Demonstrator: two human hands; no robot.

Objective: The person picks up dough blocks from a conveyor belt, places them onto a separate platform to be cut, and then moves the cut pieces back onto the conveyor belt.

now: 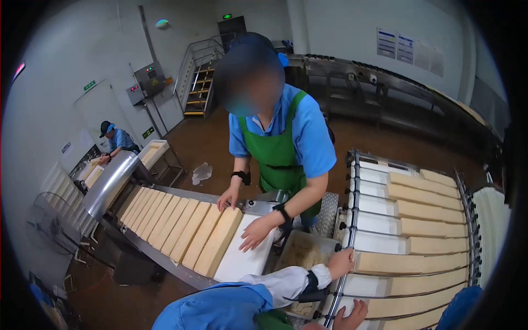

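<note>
Left hand (341, 263) at slab (410, 262) end, grip unclear, right hand (352, 317) open, half cut off

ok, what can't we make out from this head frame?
- Left hand: at the end of a slab; gripping or just resting, too small to tell.
- Right hand: cut off by the bottom edge, grasp hidden.
- Tray: contents blurry, partly behind the left sleeve.
- Wall notices: too small to read.
- Far person: hands too small, lens-warped near the left edge.
</note>
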